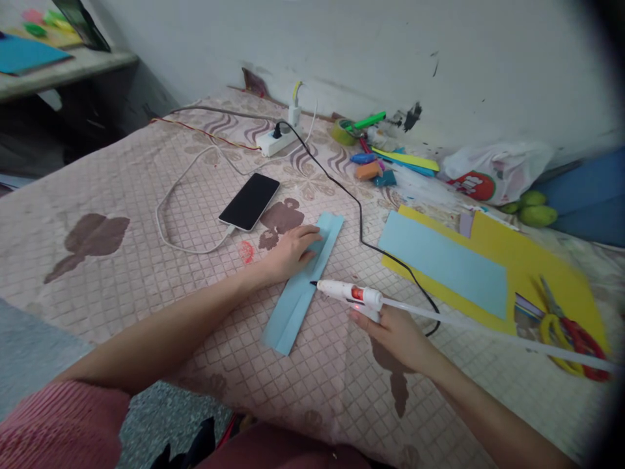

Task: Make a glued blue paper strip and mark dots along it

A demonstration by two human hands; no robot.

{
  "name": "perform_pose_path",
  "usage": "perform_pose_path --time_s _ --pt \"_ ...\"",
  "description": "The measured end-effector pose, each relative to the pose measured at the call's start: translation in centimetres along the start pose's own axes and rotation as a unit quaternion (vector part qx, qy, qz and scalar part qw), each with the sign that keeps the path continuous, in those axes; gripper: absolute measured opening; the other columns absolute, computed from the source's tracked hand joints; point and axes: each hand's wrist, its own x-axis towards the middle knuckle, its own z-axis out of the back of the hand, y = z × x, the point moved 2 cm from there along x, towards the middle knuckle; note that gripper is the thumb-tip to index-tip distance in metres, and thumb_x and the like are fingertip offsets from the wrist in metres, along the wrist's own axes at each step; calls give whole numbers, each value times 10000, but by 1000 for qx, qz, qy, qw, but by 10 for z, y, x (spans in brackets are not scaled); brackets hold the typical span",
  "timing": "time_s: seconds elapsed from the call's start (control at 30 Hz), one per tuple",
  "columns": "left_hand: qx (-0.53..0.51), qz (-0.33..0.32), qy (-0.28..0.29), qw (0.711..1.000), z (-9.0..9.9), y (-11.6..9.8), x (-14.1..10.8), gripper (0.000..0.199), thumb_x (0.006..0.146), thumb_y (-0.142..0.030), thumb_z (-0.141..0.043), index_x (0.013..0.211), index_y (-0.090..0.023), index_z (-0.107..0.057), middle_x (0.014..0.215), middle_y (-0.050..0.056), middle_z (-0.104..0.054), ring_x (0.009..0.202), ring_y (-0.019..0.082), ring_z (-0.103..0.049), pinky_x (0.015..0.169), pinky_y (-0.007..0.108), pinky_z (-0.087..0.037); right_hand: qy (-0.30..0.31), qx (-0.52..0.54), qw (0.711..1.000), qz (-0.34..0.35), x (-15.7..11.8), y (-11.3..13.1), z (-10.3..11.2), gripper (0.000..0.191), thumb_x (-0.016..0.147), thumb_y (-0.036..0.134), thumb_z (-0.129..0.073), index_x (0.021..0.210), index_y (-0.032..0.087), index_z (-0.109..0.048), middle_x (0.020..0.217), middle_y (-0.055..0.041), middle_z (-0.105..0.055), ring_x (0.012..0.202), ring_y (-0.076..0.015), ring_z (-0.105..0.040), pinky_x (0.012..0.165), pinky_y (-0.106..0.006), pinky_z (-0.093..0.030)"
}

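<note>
Brown-patterned cloth spreads beneath the work, against a pale wall. At the centre, the left hand lies loosely spread, its fingers resting on the upper part of a creased light-blue paper strip without clenching it. The right hand is wrapped around the grip of a white glue gun, whose dark nozzle points at the strip's right edge, just below the left hand; whether it touches is too fine to tell. Good work here calls for steady pressure from the left fingers so that the paper cannot skid, kept well clear of the nozzle, which is probably hot. A thin, even line along the edge should serve better than blobs. The long glue stick juts out behind the gun, so the right wrist is best kept level. Farther out, the black cord bends past the right side and needs slack, clear of the blue sheet and scissors. Beyond the strip, a phone lies on its cable.
</note>
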Motion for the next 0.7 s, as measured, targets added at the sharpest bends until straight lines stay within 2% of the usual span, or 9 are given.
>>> perform_pose_path --time_s 0.17,0.3,0.4,0.53,0.7 --pt "-2 16 -25 1000 3 -1 0 276 789 -135 -530 1063 -151 -556 1224 139 -488 1166 258 -464 964 490 -403 -21 -1 1000 -5 4 -7 1 382 847 437 -477 1151 218 -551 1099 -78 -630 1029 -271 -569 875 -432 -444" --pt "1 20 -10 1000 3 -1 1 262 796 -135 -525 1056 -130 -563 1202 143 -495 1154 241 -465 987 455 -392 -22 -29 999 -30 7 -7 4 346 851 460 -458 1026 198 -603 949 -74 -665 940 -267 -602 798 -396 -475" --pt "-3 24 -9 1000 4 -2 1 259 797 -135 -524 1053 -133 -564 1203 139 -493 1150 238 -469 987 451 -394 -26 -29 999 -25 10 -6 7 328 859 450 -447 984 196 -613 846 -61 -666 858 -251 -613 731 -369 -488" --pt "-6 29 -7 1000 5 -3 1 255 802 -137 -515 1051 -164 -568 1218 122 -491 1156 243 -471 982 469 -398 -46 -18 999 -8 18 -9 10 349 857 439 -453 1067 193 -584 918 -71 -664 873 -250 -605 761 -380 -480" --pt "-12 29 -13 999 5 -3 0 254 808 -133 -503 1051 -170 -567 1209 118 -500 1150 242 -478 970 472 -409 -62 -24 998 10 27 -16 13 370 849 454 -454 1078 189 -572 958 -77 -660 908 -264 -595 809 -402 -461"
